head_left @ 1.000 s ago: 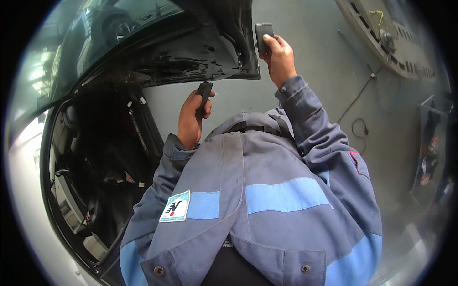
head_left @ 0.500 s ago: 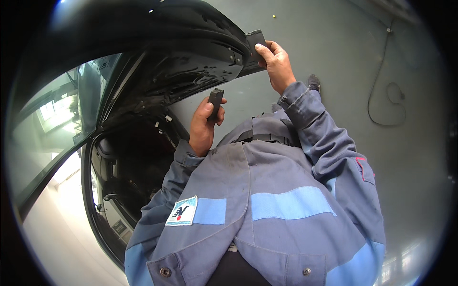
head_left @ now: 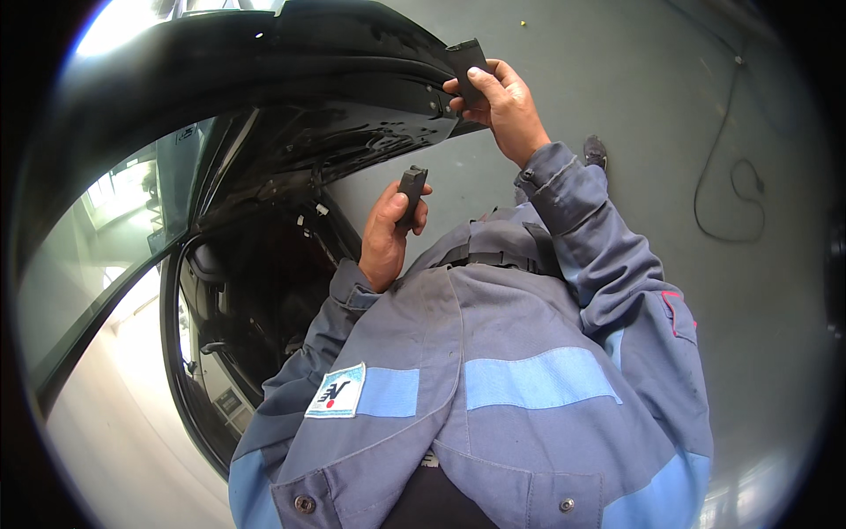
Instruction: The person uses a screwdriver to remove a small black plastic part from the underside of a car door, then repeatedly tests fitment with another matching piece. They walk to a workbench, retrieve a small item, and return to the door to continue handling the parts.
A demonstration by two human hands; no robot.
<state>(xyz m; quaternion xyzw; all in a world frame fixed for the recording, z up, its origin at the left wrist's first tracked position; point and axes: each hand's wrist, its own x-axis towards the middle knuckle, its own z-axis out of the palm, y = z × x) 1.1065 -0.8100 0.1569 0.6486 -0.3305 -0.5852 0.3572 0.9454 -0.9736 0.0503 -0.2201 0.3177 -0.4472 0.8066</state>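
Observation:
A flat black rectangular pad (head_left: pixel 466 67) is pinched between the thumb and fingers of my right hand (head_left: pixel 509 112), just beside the outer edge of a black car door (head_left: pixel 352 88). Whether the pad touches that edge I cannot tell. Lower and to the left, in front of the door's inner side, my left hand (head_left: pixel 383 240) is closed around a small dark oblong block (head_left: pixel 411 196), held upright with its top end showing. The block's lower part is hidden by my fingers.
The door stands open, its window glass (head_left: pixel 115 225) at the left. Behind it lies the dark car interior (head_left: pixel 256 291). A black cable (head_left: pixel 701 181) curls on the grey floor (head_left: pixel 634 97) to the right. A dark shoe (head_left: pixel 596 151) shows beyond my right sleeve.
My right hand and the pad have shifted slightly up and left against the door edge, and more fingertips show behind the pad. The left hand still grips the block. The whole view has shifted slightly.

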